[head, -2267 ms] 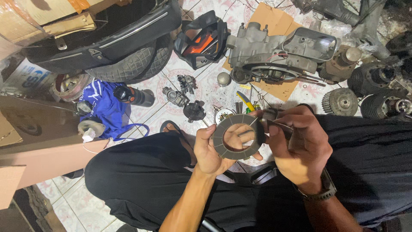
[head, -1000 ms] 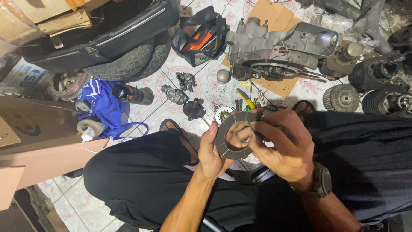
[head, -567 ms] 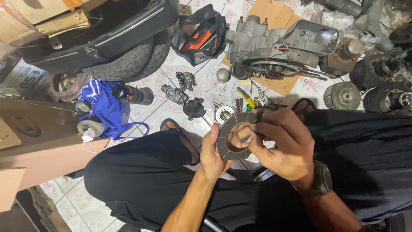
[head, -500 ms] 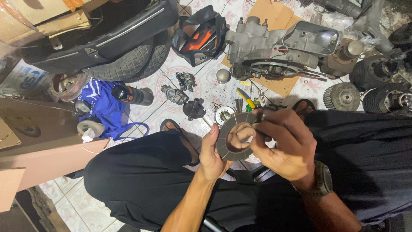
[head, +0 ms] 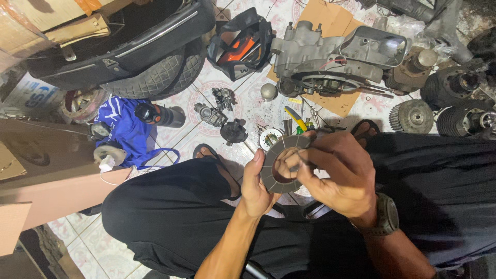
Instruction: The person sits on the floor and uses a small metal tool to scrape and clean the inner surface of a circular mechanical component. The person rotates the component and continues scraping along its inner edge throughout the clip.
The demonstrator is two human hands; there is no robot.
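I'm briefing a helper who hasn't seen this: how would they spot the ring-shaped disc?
Start at the grey engine casing on the tiled floor, then drop toward the crouching person's knees. The flat grey ring sits between left hand and right hand, slotted and open-centred.

Your right hand (head: 338,173) covers the right side of the grey ring (head: 281,164) and your left hand (head: 257,186) hides its lower left rim, while the black seat (head: 119,46), cardboard box (head: 31,26) and finned cylinders (head: 462,103) run off the frame's edges.
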